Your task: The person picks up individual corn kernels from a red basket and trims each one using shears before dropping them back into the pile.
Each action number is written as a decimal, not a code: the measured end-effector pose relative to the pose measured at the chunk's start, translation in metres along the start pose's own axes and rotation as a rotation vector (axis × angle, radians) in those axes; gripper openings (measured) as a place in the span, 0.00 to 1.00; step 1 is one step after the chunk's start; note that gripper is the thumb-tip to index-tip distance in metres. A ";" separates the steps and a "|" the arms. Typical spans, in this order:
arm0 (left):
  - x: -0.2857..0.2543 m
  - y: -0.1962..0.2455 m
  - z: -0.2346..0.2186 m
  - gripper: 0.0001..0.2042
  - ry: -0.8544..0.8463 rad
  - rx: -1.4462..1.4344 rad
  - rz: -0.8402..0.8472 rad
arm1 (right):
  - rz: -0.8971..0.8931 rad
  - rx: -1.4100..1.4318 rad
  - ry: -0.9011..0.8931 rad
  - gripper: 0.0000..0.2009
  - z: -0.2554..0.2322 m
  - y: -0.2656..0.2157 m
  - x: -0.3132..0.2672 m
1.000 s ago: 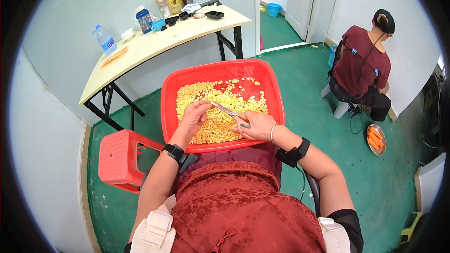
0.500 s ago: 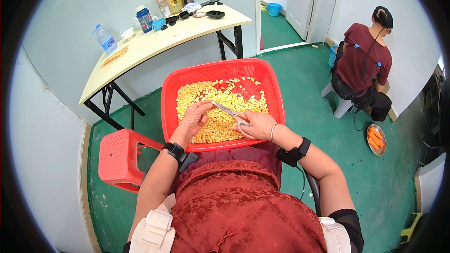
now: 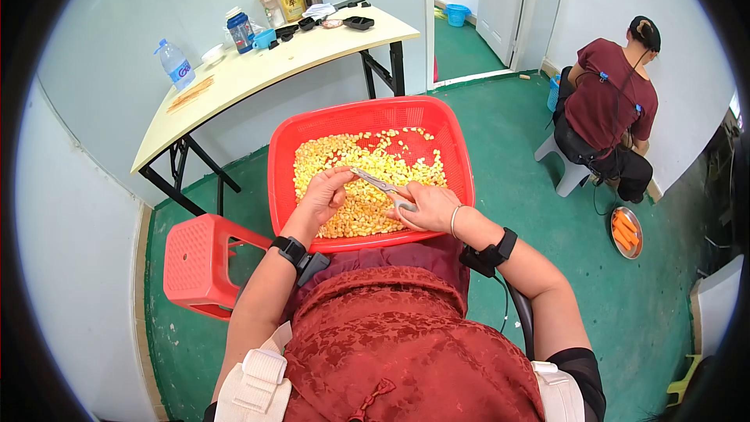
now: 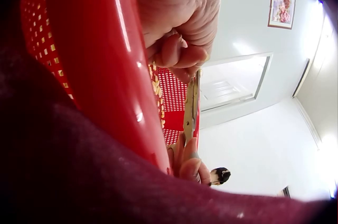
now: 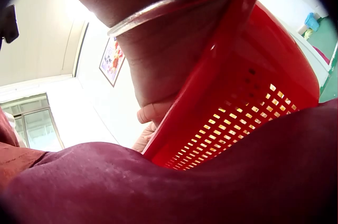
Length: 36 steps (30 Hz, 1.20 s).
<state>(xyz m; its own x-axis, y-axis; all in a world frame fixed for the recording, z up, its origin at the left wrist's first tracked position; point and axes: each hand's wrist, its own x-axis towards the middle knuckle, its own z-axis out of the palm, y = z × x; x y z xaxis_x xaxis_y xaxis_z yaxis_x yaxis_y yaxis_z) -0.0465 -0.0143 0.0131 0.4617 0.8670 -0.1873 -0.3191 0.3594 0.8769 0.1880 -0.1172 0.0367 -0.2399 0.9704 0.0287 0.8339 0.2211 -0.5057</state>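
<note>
A red plastic basket (image 3: 461, 168) rests on the person's lap, with loose yellow corn kernels (image 3: 355, 223) spread over its bottom. Above the corn, my right hand (image 3: 431, 208) grips scissors (image 3: 380, 182) by the handles, the blades pointing to the left hand. My left hand (image 3: 323, 194) pinches a small pale kernel between thumb and forefinger, right at the blade tips. In the left wrist view, the scissors (image 4: 189, 110) reach up to the left fingertips. The right wrist view shows the basket wall (image 5: 227, 123) partly hiding the right hand.
A red stool (image 3: 195, 262) stands to the left. Behind the basket is a table (image 3: 328, 43) with bottles, cups and black items. To the right a seated person (image 3: 613, 98) faces away, near a metal bowl (image 3: 638, 246) of orange pieces on the floor.
Both hands and the scissors hold nearly the same pose over the basket. The seated person on the right has shifted slightly.
</note>
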 end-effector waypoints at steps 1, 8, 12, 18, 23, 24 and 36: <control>0.000 0.000 0.000 0.10 0.000 -0.001 0.001 | 0.006 -0.002 -0.012 0.24 -0.001 0.000 0.000; -0.002 0.001 0.004 0.10 0.031 -0.007 0.010 | 0.008 0.003 -0.013 0.25 -0.003 -0.003 -0.002; -0.002 0.000 0.003 0.14 0.035 0.021 0.027 | 0.012 -0.014 -0.021 0.25 -0.004 -0.004 -0.002; -0.002 0.000 0.005 0.16 0.044 0.055 0.028 | 0.034 -0.017 -0.038 0.25 -0.001 -0.001 0.000; -0.002 0.000 0.007 0.17 0.055 0.084 0.040 | -0.009 0.017 -0.014 0.22 -0.007 -0.005 -0.003; -0.002 -0.001 0.007 0.17 0.058 0.095 0.047 | -0.005 0.019 -0.023 0.21 -0.006 -0.004 -0.002; -0.002 0.000 0.010 0.17 0.077 0.146 0.072 | 0.027 0.088 -0.048 0.19 0.001 0.006 0.005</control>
<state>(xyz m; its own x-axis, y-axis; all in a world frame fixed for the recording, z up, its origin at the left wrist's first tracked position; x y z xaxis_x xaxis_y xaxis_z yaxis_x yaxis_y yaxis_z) -0.0394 -0.0196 0.0176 0.3754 0.9146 -0.1505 -0.2227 0.2466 0.9432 0.1911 -0.1115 0.0326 -0.2432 0.9696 -0.0268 0.7941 0.1832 -0.5795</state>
